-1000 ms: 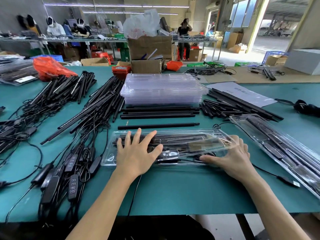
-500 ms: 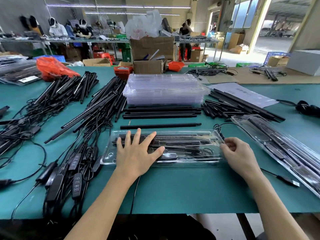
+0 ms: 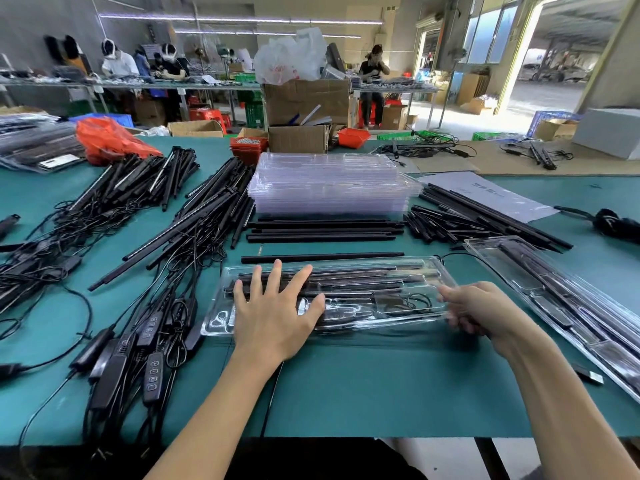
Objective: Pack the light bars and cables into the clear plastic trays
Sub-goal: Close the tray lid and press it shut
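Light bars (image 3: 346, 276) and a coiled cable (image 3: 412, 302) sit inside a closed clear plastic tray (image 3: 429, 268) lying lengthwise on the green counter (image 3: 381, 382) directly in front of a worker. The left hand (image 3: 273, 313) presses flat on the tray's left half, fingers (image 3: 270, 277) straight and spread across the lid. The right hand (image 3: 485, 313) grips the tray's right end, its fingers curled around the edge, which looks slightly lifted. Another filled tray (image 3: 568, 306) lies at an angle just to the right. A tall stack of empty trays (image 3: 329, 188) stands behind, with loose black bars (image 3: 325, 230) laid in a row between the stack and the tray being handled. Heaps of bars with tangled cables and inline controllers (image 3: 152, 372) cover the counter's left side.
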A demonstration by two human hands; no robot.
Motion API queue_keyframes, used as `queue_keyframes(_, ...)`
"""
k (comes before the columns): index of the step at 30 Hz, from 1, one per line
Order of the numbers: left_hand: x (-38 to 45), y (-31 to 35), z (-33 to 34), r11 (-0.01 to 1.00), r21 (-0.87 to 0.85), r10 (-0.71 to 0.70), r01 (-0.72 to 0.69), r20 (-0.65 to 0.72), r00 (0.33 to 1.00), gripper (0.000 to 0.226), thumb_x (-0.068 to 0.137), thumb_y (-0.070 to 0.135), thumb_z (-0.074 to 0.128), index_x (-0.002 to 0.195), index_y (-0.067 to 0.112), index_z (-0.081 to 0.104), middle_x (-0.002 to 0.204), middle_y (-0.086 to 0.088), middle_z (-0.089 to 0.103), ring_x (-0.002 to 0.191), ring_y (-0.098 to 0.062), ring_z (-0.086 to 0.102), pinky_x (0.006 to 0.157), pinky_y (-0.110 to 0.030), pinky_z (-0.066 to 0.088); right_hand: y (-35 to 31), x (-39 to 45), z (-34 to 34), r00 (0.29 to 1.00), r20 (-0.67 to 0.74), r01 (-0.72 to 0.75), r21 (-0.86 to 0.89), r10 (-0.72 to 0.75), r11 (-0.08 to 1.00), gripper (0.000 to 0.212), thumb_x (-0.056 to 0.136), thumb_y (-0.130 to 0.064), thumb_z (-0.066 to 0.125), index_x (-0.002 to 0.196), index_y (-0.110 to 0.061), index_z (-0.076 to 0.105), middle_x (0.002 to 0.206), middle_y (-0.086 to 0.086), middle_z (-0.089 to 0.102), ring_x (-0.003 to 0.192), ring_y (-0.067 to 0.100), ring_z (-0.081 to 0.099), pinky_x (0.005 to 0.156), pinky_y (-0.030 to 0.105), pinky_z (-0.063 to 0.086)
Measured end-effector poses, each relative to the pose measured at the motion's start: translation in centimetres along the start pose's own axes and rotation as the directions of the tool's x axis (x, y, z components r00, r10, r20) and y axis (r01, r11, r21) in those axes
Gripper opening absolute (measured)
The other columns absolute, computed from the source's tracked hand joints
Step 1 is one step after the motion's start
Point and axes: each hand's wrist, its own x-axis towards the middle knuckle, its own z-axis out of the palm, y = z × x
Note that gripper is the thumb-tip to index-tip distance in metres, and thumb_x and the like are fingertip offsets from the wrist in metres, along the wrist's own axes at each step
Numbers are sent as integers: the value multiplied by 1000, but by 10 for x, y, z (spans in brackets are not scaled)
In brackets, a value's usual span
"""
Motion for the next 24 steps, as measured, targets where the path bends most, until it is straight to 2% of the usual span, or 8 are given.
queue_keyframes(4,-3,1,-2,1000,-25,6,-7,-29,1000,79,79,79,4,153,52,15,167,1,12,154,-26,3,121,-55,-1,-1,0,-2,999,37,-14,-26,15,1000,24,98,-12,58,75,-7,59,47,5,52,32,9,39,33,17,24)
queue_keyframes(9,-9,7,-6,999,-33,-3,-1,-138,990,70,86,66,22,149,42,41,158,-3,38,150,-25,25,122,-50,10,4,4,-5,998,54,13,-101,-7,995,31,99,-12,58,69,-8,56,45,4,53,37,11,37,44,25,26)
queue_keyframes(14,-14,8,-6,1000,-17,-11,8,-200,980,64,88,56,30,142,32,55,149,-4,52,142,-22,39,117,-45,19,12,5,1,996,-48,69,-177,-79,982,42,97,-12,61,56,-8,52,42,6,49,43,18,39,55,32,30)
queue_keyframes(18,-16,8,-8,1000,-27,-8,2,-197,980,64,89,56,29,141,30,56,148,-4,52,141,-21,40,115,-43,22,14,3,2,993,-77,72,-199,-89,977,43,96,-17,63,55,-7,55,43,7,49,44,17,38,54,31,30)
queue_keyframes(21,-16,8,-10,999,-37,-16,10,-176,984,68,87,60,28,141,31,56,150,-4,50,143,-20,38,114,-42,22,16,2,7,985,-143,66,-222,-99,973,33,94,-21,66,65,-6,61,53,7,60,48,19,46,58,29,38)
queue_keyframes(23,-17,9,-11,1000,-4,-8,7,-162,987,71,84,64,28,141,31,55,151,-5,49,143,-21,37,114,-43,24,16,-1,13,969,-226,22,-323,-100,946,17,91,-28,67,87,-12,65,75,7,69,68,25,60,69,33,44)
queue_keyframes(24,-18,10,-10,1000,21,0,3,-149,989,73,83,65,28,142,32,53,152,-4,48,144,-21,36,114,-43,24,15,-4,17,954,-277,-10,-414,-116,910,18,91,-32,66,99,-16,63,90,8,69,85,28,61,73,35,44)
